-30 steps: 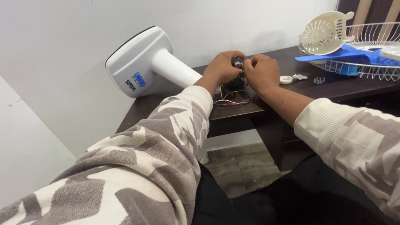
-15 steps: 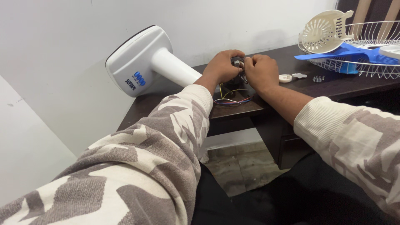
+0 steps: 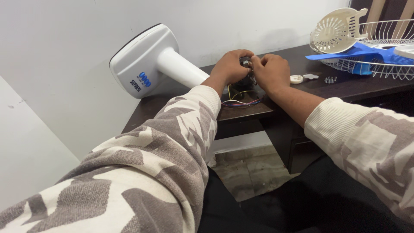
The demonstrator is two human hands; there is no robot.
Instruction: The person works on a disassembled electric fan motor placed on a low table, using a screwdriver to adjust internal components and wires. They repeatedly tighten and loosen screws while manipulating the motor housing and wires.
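Here, left hand (image 3: 230,65) and right hand (image 3: 271,71) gripping one dark motor (image 3: 248,77), one blue blade (image 3: 358,51), two grilles (image 3: 379,47).

A white wire guard (image 3: 384,47) and a blue fan blade (image 3: 358,51) lie on the dark table (image 3: 345,86). A small white cap (image 3: 296,79) and some screws (image 3: 330,79) sit nearby.

Single head-worn view, angled down and forward along both sleeves, close over the dark table (image 3: 345,88).

Dark wooden table (image 3: 353,88): white fan stand (image 3: 151,64), wire grille (image 3: 379,47), screws (image 3: 330,79), coloured wires (image 3: 241,102).
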